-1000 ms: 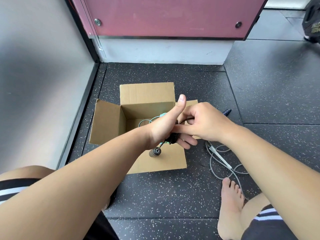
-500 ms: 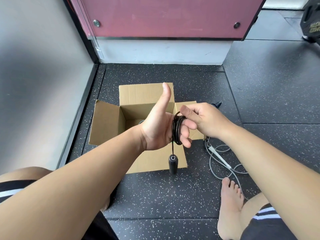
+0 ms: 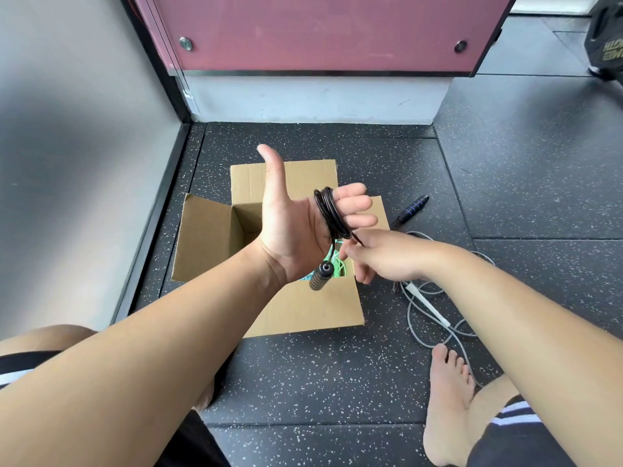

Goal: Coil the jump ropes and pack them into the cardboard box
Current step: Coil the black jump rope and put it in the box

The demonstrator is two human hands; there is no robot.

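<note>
Here, my left hand (image 3: pixel 293 227) stands open above the cardboard box (image 3: pixel 205 237), thumb up, with the black jump rope (image 3: pixel 332 214) looped round its straight fingers and one ribbed handle (image 3: pixel 320 279) dangling below. My right hand (image 3: pixel 384 256) pinches the rope's strand just under the coil. A green rope (image 3: pixel 337 264) lies inside the box, near the floor's (image 3: pixel 303 382) far left corner; a grey rope (image 3: pixel 428 305) sprawls just beside the box's right side.
</note>
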